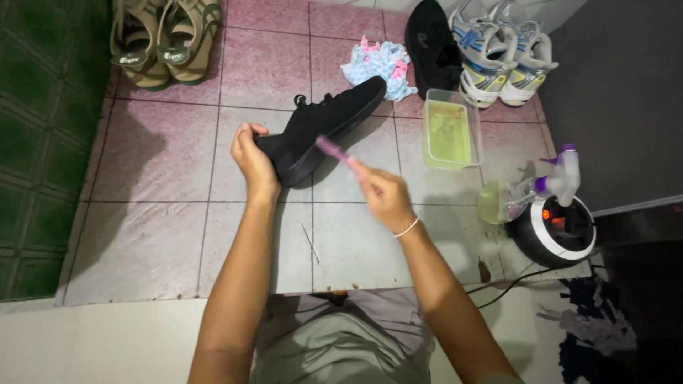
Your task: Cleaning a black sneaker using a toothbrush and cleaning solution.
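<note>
Head view: looking down at two bare hands over a pink tiled floor (163, 163).
Left hand (252, 160): grip clenched on the heel of a black shoe (324, 124), which is tilted with its toe pointing away and up.
Right hand (384, 195): grip closed on a pink brush (334, 151); blurred, its tip just beside the shoe's side.
Beside the shoe: clear tub (452, 131) of yellowish liquid to the right, crumpled blue and pink cloth (380, 64) beyond the toe.
Right edge: spray bottle (533, 188) leaning against a round black and white appliance (558, 231).
Far end: tan sandals (163, 39), white sneakers (498, 53), another black shoe (430, 43).
</note>
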